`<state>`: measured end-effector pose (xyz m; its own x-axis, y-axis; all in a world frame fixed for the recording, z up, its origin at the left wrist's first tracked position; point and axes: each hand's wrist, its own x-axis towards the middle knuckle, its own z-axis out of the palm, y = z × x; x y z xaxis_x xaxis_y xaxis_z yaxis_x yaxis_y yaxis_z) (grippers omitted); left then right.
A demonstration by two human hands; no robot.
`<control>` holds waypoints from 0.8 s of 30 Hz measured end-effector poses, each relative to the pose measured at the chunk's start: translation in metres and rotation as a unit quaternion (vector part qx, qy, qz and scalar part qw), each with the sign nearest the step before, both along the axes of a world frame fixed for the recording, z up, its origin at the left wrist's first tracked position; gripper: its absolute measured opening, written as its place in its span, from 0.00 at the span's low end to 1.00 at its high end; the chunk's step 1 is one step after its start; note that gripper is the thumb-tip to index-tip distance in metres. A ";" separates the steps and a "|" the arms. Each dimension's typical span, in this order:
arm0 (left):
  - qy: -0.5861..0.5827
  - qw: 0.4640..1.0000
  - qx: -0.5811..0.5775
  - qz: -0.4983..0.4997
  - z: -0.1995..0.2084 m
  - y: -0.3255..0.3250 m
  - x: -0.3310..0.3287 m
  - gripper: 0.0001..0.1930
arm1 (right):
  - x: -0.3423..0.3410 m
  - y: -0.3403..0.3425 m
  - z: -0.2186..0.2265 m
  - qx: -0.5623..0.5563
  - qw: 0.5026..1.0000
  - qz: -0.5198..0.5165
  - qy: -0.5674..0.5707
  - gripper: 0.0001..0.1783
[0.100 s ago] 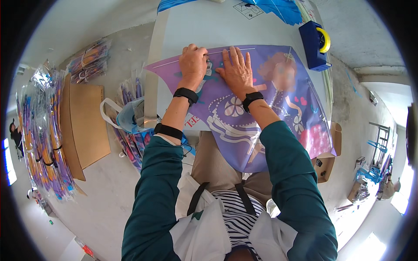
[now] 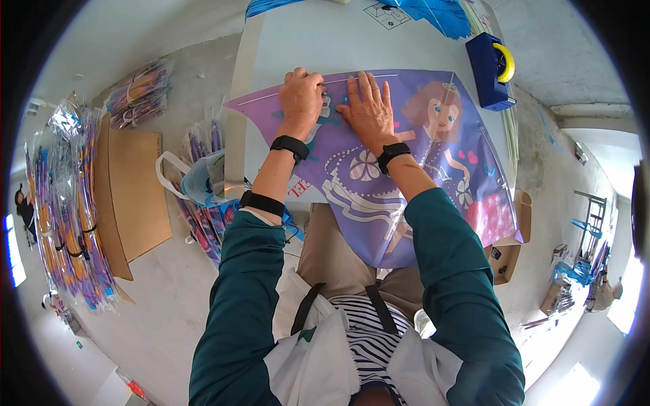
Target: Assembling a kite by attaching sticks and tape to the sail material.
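A purple kite sail (image 2: 349, 186) printed with a cartoon princess lies over the table, its lower part hanging over the near edge toward my lap. Along its far edge runs a thin white rod (image 2: 261, 99). My left hand (image 2: 300, 100) rests on that edge with curled fingers, over the rod; whatever is between its fingertips is hidden. Just to the right, my right hand (image 2: 367, 107) lies flat on the sail with fingers stretched out, the fingertips reaching the rod.
A dark blue tape dispenser (image 2: 489, 71) with a yellow roll stands at the table's (image 2: 308, 40) far right. Blue material (image 2: 433, 15) lies at the back. Left are a clear bag (image 2: 206, 179), a cardboard sheet (image 2: 139, 193) and bagged kite bundles (image 2: 68, 210). An open box (image 2: 506, 264) sits right.
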<state>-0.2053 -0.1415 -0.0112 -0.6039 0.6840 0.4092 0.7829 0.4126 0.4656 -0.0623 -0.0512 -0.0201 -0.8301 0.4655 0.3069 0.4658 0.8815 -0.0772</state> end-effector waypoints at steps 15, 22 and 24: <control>0.012 1.000 -0.022 0.010 0.003 0.000 0.000 0.05 | 0.001 -0.003 0.003 0.001 0.999 -0.014 -0.032 0.39; -0.003 1.000 -0.002 0.010 -0.001 -0.005 0.001 0.05 | 0.002 -0.001 0.000 0.004 1.000 -0.009 -0.004 0.40; 0.002 1.000 -0.001 0.008 -0.002 -0.007 0.001 0.05 | 0.002 -0.001 0.001 -0.001 1.000 -0.012 -0.020 0.39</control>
